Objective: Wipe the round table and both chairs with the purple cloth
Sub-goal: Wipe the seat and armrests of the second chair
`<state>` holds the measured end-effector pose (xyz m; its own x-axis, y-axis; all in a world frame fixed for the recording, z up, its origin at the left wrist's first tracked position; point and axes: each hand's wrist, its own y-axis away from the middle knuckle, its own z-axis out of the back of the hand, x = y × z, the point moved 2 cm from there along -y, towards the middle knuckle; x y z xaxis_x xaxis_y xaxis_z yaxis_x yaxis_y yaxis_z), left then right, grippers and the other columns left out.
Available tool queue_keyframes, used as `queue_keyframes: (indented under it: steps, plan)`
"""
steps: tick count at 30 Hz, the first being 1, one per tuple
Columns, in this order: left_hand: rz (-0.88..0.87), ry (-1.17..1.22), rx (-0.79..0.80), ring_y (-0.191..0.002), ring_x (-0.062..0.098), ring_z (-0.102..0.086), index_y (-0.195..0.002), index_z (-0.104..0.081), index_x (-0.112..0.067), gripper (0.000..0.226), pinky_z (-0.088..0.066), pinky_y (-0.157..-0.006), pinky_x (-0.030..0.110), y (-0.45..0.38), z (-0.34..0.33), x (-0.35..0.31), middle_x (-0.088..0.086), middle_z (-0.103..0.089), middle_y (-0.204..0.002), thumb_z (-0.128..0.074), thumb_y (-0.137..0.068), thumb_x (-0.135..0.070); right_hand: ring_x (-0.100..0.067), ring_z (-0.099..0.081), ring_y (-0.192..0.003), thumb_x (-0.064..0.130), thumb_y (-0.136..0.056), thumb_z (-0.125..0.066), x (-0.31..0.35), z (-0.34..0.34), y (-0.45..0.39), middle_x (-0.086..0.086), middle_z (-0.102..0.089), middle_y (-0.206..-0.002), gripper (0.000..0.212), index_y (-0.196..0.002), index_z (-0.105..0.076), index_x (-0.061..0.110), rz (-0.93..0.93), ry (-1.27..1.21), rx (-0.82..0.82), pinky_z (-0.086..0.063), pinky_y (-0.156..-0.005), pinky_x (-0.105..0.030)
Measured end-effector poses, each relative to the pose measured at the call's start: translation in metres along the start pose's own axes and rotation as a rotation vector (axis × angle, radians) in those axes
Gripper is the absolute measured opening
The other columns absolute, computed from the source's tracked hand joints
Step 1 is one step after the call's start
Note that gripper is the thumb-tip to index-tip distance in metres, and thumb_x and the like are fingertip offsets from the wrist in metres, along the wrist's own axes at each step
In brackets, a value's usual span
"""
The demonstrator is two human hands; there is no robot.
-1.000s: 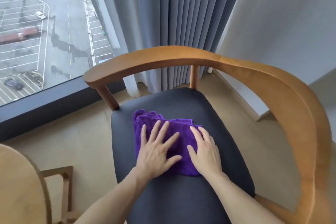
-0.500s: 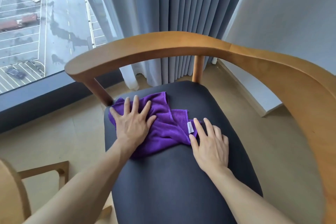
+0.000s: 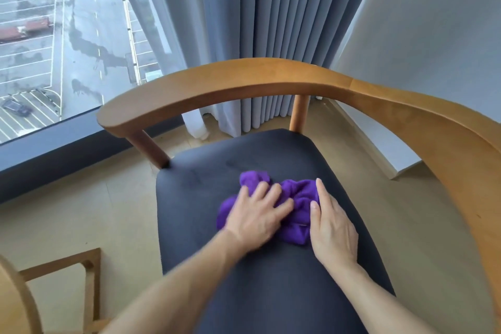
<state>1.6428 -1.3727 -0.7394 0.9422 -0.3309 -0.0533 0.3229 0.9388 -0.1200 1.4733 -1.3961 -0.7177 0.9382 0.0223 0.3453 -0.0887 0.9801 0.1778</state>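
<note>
1. The dark seat (image 3: 206,198) is lying open to the left of and behind the cloth (image 3: 295,195).
2. The curved wooden backrest (image 3: 244,81) is arching over the far side and right, with two posts (image 3: 147,148) standing at the seat's back corners.
3. A round table (image 3: 10,304) is standing at lower left.

Soft window daylight, blurred left hand (image 3: 254,218), wide-angle warp

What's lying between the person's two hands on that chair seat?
In the head view, the bunched purple cloth lies between the left hand and the right hand, both pressing on it atop the dark chair seat.
</note>
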Motion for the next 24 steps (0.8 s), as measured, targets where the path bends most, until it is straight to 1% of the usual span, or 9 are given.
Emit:
queue_keyframes:
  steps: [2,4,6,8,11,15,18,20,24]
  plan:
    - [0.172,-0.078,0.044,-0.100,0.034,-0.054,-0.118,-0.058,-0.030,0.034,-0.044,-0.071,0.045,-0.001,0.005,0.069,0.008,-0.058,-0.118,-0.055,-0.084,-0.032,-0.016,-0.047,-0.133,0.029,-0.102,-0.039,0.000,-0.002,0.002,0.008,-0.042,-0.153,0.053,-0.154,-0.028,0.026,0.043,0.061,0.042,-0.044,-0.102,-0.032]
    - [0.581,-0.098,0.083,-0.107,0.035,-0.048,-0.120,-0.055,-0.029,0.034,-0.043,-0.078,0.048,-0.003,0.009,0.120,0.009,-0.054,-0.121,-0.051,-0.087,-0.032,-0.014,-0.043,-0.136,0.025,-0.102,-0.040,-0.002,-0.004,0.003,0.009,-0.035,-0.157,0.053,-0.154,-0.029,0.023,0.047,0.107,0.086,-0.039,-0.109,-0.029]
    - [0.926,-0.015,0.102,-0.111,0.036,-0.043,-0.117,-0.054,-0.026,0.031,-0.039,-0.079,0.050,-0.016,0.006,0.130,0.011,-0.050,-0.121,-0.048,-0.087,-0.031,-0.013,-0.040,-0.137,0.025,-0.102,-0.040,-0.002,-0.004,0.002,0.010,-0.030,-0.160,0.053,-0.154,-0.028,0.023,0.045,0.119,0.099,-0.035,-0.111,-0.028]
    - [1.093,0.049,0.098,-0.114,0.036,-0.041,-0.115,-0.054,-0.025,0.030,-0.037,-0.081,0.051,-0.044,0.003,0.112,0.011,-0.050,-0.123,-0.047,-0.086,-0.029,-0.011,-0.038,-0.138,0.024,-0.102,-0.039,-0.002,-0.005,0.001,0.011,-0.026,-0.161,0.053,-0.154,-0.029,0.023,0.061,0.116,0.112,-0.034,-0.112,-0.027]
    - [0.978,0.113,0.067,-0.118,0.036,-0.040,-0.120,-0.053,-0.028,0.036,-0.037,-0.086,0.052,-0.096,-0.002,0.055,0.012,-0.051,-0.127,-0.049,-0.084,-0.029,-0.011,-0.035,-0.137,0.024,-0.100,-0.041,-0.002,-0.006,0.001,0.011,-0.021,-0.162,0.056,-0.154,-0.028,0.023,0.084,0.131,0.130,-0.034,-0.111,-0.027]
    - [0.484,0.133,0.123,-0.120,0.035,-0.038,-0.116,-0.057,-0.029,0.044,-0.037,-0.090,0.056,-0.139,-0.013,-0.050,0.007,-0.049,-0.125,-0.046,-0.086,-0.058,-0.016,-0.040,-0.130,0.037,-0.089,-0.054,0.000,-0.003,0.003,0.006,-0.048,-0.141,0.050,-0.137,-0.051,0.022,0.075,0.150,0.144,-0.037,-0.105,-0.033]
    - [0.244,0.055,0.139,-0.116,0.030,-0.041,-0.115,-0.059,-0.032,0.040,-0.036,-0.091,0.054,-0.139,-0.013,-0.037,0.001,-0.054,-0.124,-0.045,-0.089,-0.059,-0.015,-0.036,-0.132,0.046,-0.088,-0.059,0.004,0.000,0.001,0.008,-0.043,-0.145,0.062,-0.143,-0.043,0.022,0.101,0.202,0.186,-0.037,-0.108,-0.034]
    - [0.220,-0.010,0.086,-0.114,0.028,-0.044,-0.117,-0.058,-0.035,0.034,-0.034,-0.093,0.053,-0.125,-0.011,0.005,-0.003,-0.057,-0.125,-0.045,-0.090,-0.052,-0.017,-0.030,-0.138,0.046,-0.089,-0.060,0.005,0.000,-0.003,0.004,-0.028,-0.157,0.077,-0.152,-0.028,0.017,0.106,0.244,0.211,-0.037,-0.109,-0.036]
    - [0.508,0.032,0.092,-0.118,0.030,-0.051,-0.121,-0.060,-0.034,0.035,-0.034,-0.101,0.054,-0.088,-0.001,0.097,-0.001,-0.061,-0.122,-0.047,-0.091,-0.046,-0.020,-0.024,-0.145,0.044,-0.091,-0.061,0.012,0.001,-0.006,-0.003,-0.016,-0.164,0.081,-0.154,-0.021,0.014,0.105,0.273,0.260,-0.039,-0.109,-0.035]
